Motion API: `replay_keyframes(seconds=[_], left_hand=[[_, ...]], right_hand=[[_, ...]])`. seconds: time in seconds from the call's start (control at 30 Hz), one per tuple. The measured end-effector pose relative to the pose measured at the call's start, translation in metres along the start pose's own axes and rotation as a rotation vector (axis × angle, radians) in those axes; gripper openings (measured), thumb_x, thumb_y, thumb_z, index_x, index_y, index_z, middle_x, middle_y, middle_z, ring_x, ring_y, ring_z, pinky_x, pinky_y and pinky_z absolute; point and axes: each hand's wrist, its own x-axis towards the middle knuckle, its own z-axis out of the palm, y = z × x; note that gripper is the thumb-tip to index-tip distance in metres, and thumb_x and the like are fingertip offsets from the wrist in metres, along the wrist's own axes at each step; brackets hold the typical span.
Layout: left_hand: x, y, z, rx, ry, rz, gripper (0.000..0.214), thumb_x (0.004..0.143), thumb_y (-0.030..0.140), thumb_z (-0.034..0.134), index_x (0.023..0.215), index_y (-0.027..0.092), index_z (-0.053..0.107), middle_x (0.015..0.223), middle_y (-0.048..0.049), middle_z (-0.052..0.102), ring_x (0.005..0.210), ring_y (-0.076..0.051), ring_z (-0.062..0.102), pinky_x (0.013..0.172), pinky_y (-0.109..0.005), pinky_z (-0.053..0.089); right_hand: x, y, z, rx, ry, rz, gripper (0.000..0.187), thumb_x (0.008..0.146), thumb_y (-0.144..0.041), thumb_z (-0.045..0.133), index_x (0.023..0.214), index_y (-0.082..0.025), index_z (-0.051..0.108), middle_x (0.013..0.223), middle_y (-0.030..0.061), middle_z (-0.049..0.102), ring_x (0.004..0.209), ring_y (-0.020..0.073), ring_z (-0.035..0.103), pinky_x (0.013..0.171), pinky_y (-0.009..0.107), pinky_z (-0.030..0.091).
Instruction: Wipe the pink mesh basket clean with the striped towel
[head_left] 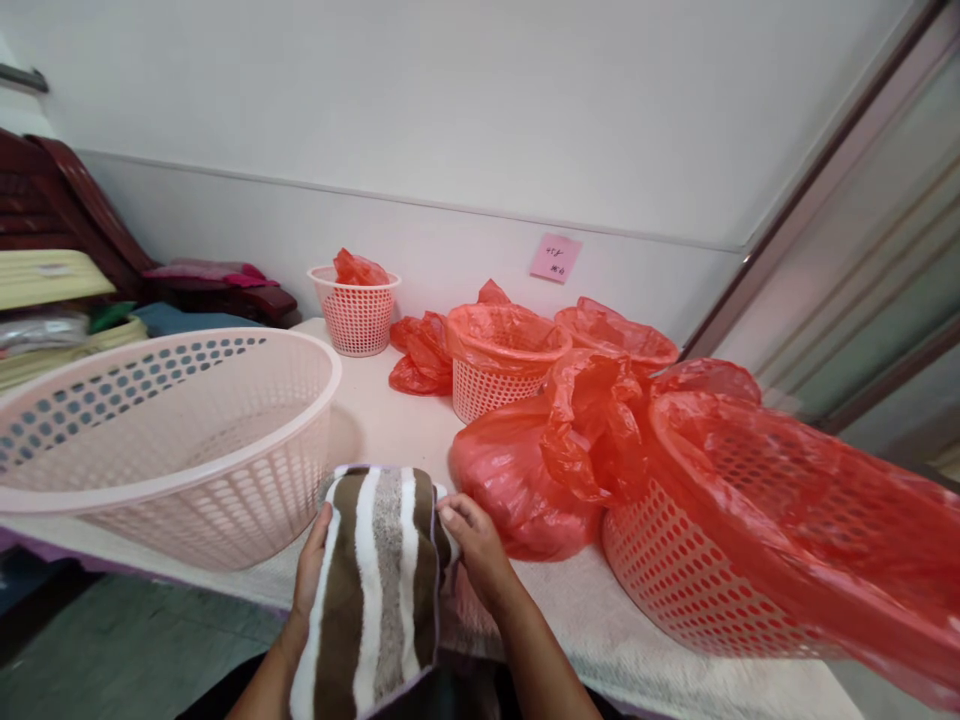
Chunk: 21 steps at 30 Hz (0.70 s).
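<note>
A brown, white and grey striped towel (375,580) hangs over the table's front edge, folded into a narrow band. My left hand (309,570) grips its left side, thumb on top. My right hand (474,545) pinches its upper right corner. Just left of the towel stands a large pale pink perforated basket (161,440), nothing visible in it. To the right, touching distance from my right hand, lies a bulging red plastic bag (525,480).
A big basket lined with a red bag (750,540) fills the right foreground. Behind stand two small pink baskets (355,310) (495,365) with red bags. A pink note (555,258) sticks to the wall. Stacked cushions and dark furniture (67,270) sit at the left. The table (600,620) has a white textured cover.
</note>
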Motion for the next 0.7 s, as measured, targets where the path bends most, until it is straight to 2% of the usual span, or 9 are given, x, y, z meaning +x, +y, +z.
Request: replay_keyframes(seconds=[0.07, 0.17, 0.3, 0.37, 0.5, 0.6, 0.7], left_hand=[[0.002, 0.0, -0.002, 0.022, 0.013, -0.006, 0.058, 0.091, 0.056, 0.048, 0.126, 0.013, 0.061, 0.093, -0.016, 0.076, 0.096, -0.031, 0.072, 0.086, -0.046, 0.058], [0.002, 0.0, -0.003, 0.057, 0.027, 0.003, 0.06, 0.091, 0.057, 0.046, 0.129, 0.012, 0.06, 0.087, -0.0133, 0.077, 0.094, -0.032, 0.073, 0.086, -0.046, 0.058], [0.0, -0.001, 0.0, 0.102, 0.056, 0.022, 0.062, 0.091, 0.056, 0.047, 0.128, 0.008, 0.061, 0.085, -0.0153, 0.078, 0.094, -0.033, 0.073, 0.087, -0.047, 0.057], [0.001, 0.0, 0.0, 0.119, 0.067, 0.045, 0.059, 0.091, 0.052, 0.05, 0.127, 0.007, 0.062, 0.085, -0.0161, 0.078, 0.095, -0.033, 0.073, 0.09, -0.047, 0.056], [0.006, 0.001, -0.002, 0.147, 0.105, 0.121, 0.045, 0.091, 0.04, 0.053, 0.124, 0.012, 0.065, 0.085, -0.0112, 0.079, 0.1, -0.031, 0.072, 0.097, -0.046, 0.052], [0.009, 0.001, -0.005, 0.168, 0.151, 0.166, 0.047, 0.092, 0.041, 0.048, 0.125, 0.011, 0.065, 0.09, -0.0133, 0.078, 0.101, -0.032, 0.071, 0.098, -0.048, 0.051], [0.013, 0.001, -0.008, 0.203, 0.183, 0.204, 0.05, 0.09, 0.04, 0.05, 0.129, 0.01, 0.062, 0.098, -0.0161, 0.077, 0.099, -0.032, 0.072, 0.098, -0.049, 0.051]], right_hand=[[-0.001, 0.0, 0.001, -0.079, -0.05, 0.007, 0.032, 0.076, -0.051, 0.069, 0.071, -0.02, 0.063, 0.069, -0.0021, 0.056, 0.069, 0.0154, 0.05, 0.067, 0.026, 0.039], [-0.003, -0.002, 0.006, -0.19, -0.093, 0.009, 0.031, 0.075, -0.046, 0.069, 0.064, -0.02, 0.056, 0.063, -0.0044, 0.047, 0.063, 0.013, 0.041, 0.061, 0.025, 0.032], [-0.003, 0.0, 0.013, -0.238, -0.061, 0.015, 0.027, 0.069, -0.034, 0.067, 0.056, -0.021, 0.048, 0.056, -0.0063, 0.039, 0.057, 0.0115, 0.034, 0.055, 0.025, 0.026], [-0.001, 0.0, 0.013, -0.161, -0.023, 0.029, 0.023, 0.067, -0.032, 0.066, 0.055, -0.021, 0.049, 0.055, -0.0062, 0.04, 0.057, 0.0116, 0.034, 0.054, 0.025, 0.025], [0.002, -0.004, 0.004, 0.053, 0.114, 0.021, 0.024, 0.066, -0.03, 0.07, 0.055, -0.02, 0.051, 0.055, -0.0071, 0.04, 0.056, 0.0103, 0.032, 0.053, 0.024, 0.023], [0.004, -0.006, -0.003, 0.145, 0.175, 0.014, 0.028, 0.069, -0.034, 0.068, 0.057, -0.021, 0.045, 0.055, -0.0081, 0.038, 0.055, 0.0099, 0.032, 0.054, 0.023, 0.025], [0.004, -0.006, -0.005, 0.26, 0.216, 0.045, 0.026, 0.069, -0.033, 0.07, 0.062, -0.022, 0.048, 0.056, -0.008, 0.045, 0.054, 0.0103, 0.038, 0.054, 0.023, 0.028]])
